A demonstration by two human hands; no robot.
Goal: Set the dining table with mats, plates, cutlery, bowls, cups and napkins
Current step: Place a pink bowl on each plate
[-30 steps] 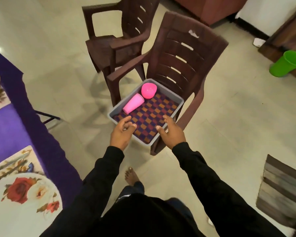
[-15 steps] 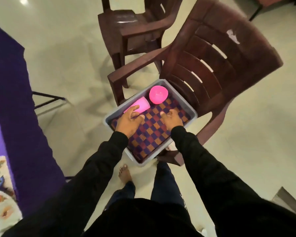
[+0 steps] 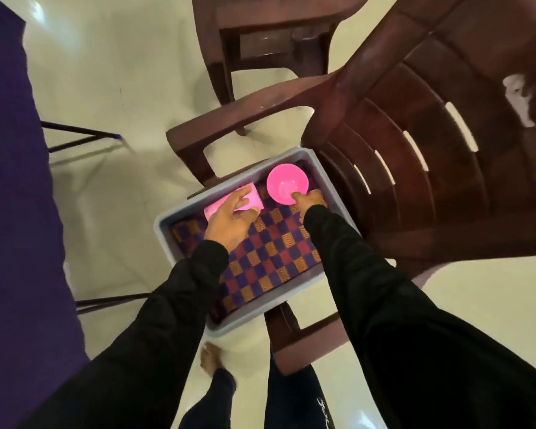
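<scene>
Head view, looking down on a grey tray point(image 3: 180, 212) that rests on the seat of a brown plastic chair point(image 3: 415, 187). A checked mat point(image 3: 270, 258) in purple, red and orange lines the tray floor. Two pink things lie at the far end of the tray: a pink cup point(image 3: 254, 199) on its side near the far left wall, and a pink bowl point(image 3: 287, 182) standing upright, mouth up, in the far right corner.

The left hand point(image 3: 229, 219) lies over the cup. Its fingers point(image 3: 240, 196) curl across the top of the cup's body and the thumb comes round the near side, so the cup sits within the grasp; only the cup's wide end to the right and a strip of its left part show past the hand. The cup lies low at the mat; whether it touches the mat cannot be told.

The right hand point(image 3: 311, 201) is at the near rim of the bowl. The thumb tip lies just inside the rim, on the inner wall, and the other fingers are bent on the outer side, mostly hidden by the hand, so the rim lies between thumb and fingers in a narrow pinch. The bowl sits at the level of the mat.

Both arms wear black sleeves point(image 3: 369, 289). A second brown chair point(image 3: 270, 41) stands beyond the first. The bench, under a purple cloth point(image 3: 13, 212), fills the left edge. A bare foot point(image 3: 211, 360) stands on the pale floor point(image 3: 121, 72) below the tray.
</scene>
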